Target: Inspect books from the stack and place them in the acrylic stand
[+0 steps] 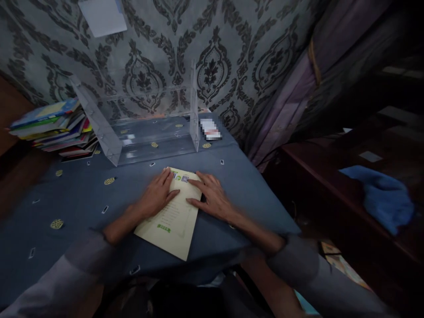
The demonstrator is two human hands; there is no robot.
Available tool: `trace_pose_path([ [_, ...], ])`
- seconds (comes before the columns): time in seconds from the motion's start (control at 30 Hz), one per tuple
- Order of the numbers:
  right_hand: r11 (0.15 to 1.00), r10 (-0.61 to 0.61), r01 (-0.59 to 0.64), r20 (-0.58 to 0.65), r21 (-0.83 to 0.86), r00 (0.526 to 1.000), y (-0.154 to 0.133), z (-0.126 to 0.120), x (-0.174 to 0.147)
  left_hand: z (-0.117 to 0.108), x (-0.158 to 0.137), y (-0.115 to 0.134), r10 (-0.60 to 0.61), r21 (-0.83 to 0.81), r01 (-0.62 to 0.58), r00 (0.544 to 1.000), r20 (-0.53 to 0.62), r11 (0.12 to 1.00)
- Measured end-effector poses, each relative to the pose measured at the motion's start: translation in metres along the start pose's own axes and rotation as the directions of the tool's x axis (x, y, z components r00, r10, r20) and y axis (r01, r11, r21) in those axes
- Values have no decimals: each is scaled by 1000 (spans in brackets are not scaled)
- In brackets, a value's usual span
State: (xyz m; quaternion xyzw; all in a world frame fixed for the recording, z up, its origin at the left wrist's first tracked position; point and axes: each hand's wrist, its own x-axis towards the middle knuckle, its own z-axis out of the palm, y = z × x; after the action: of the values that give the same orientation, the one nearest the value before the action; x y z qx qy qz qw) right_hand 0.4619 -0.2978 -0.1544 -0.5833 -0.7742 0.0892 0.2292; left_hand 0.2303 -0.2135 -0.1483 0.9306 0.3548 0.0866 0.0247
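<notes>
A pale yellow book or booklet [177, 216] lies face down or closed on the blue tablecloth, with green print, a text block and a small QR code near its far edge. My left hand [158, 194] rests on its left side, fingers stretched toward the far corner and thumb lying inward. Along the right edge, my right hand [212, 196] has its fingers spread, index finger and thumb reaching onto the cover. Neither hand is wrapped around anything. Just beyond the book stands a clear plastic rack [152, 132].
A leaning stack of books [62, 126] stands left of the rack. A small blurred white and red item [210, 129] sits to its right. Patterned wallpaper and a tied curtain [285, 106] back the table. Blue cloth [380, 194] lies on dark furniture at right.
</notes>
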Motion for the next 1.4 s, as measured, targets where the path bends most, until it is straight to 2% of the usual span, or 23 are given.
trace_pose_path([
  [0.2,995,-73,69,61,72,995,3,-11,-27,-3,28,-21,220,-1,-220,973,72,975],
  [0.4,992,46,-43,-23,116,999,-21,-4,-22,-11,63,-37,378,21,-385,914,151,923],
  [0.5,988,90,-85,-34,127,995,-32,0,-13,-12,71,-39,424,41,-434,894,148,900],
  [0.63,982,92,-86,-30,170,995,-31,2,-10,-13,67,-33,412,73,-416,909,67,906],
  [0.77,962,102,-88,-39,260,994,-22,2,-14,-9,55,-21,294,66,-292,956,-10,954],
  [0.87,936,118,-102,-26,336,993,-18,-1,-16,-7,47,-9,245,0,-245,969,-30,969],
  [1.03,884,143,-133,12,448,990,-15,-4,-17,-6,29,19,322,-129,-326,945,-50,936],
  [1.17,878,136,-117,-7,464,991,-11,-2,-19,-3,15,38,407,-171,-413,911,-70,894],
  [1.4,895,87,-54,-54,444,995,-13,-4,-25,-4,8,47,407,-154,-407,913,-35,900],
])
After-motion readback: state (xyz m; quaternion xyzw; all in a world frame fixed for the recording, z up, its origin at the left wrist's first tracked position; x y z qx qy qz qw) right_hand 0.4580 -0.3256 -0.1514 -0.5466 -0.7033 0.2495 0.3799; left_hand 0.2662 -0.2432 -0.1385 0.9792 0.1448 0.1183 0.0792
